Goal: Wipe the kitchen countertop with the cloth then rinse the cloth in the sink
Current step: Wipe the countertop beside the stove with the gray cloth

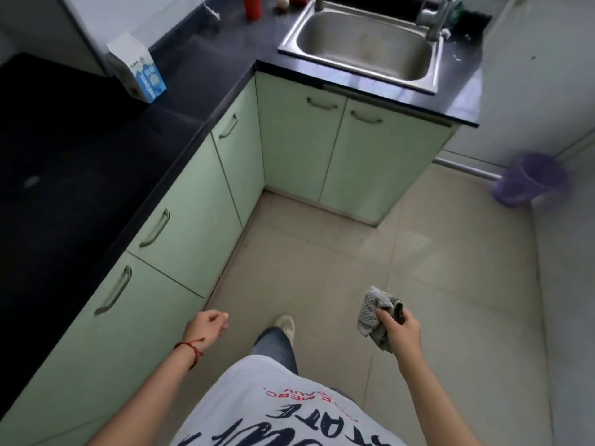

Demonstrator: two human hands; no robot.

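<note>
The right hand (402, 329) is closed around a grey cloth (375, 317), which is bunched up and hangs partly out of the fist toward the left. It is held in the air over the tiled floor (450, 252), well apart from the table (80, 149) and from the sink (367, 46). The left hand (209, 326) holds nothing; its fingers are loosely curled in, and a red string (190, 347) circles the wrist. It hangs just beside the green cabinets (180, 220) without touching them.

The table is dark and runs in an L, along the left and then across the top of the view. The steel sink is set into the far stretch, with a tap (434, 17) at its right rear corner. The basin looks dry, though the view is too blurred there to be sure. A white and blue carton (138, 72) stands on the table at the left, near the wall. Behind the sink's left corner stand a red bottle (252, 6) and a small pale round thing, perhaps an egg (283, 0). A purple bin (528, 178) sits on the floor by the right wall. One shoe (286, 326) and a jeans leg show between the hands, under a white printed shirt (273, 407).
</note>
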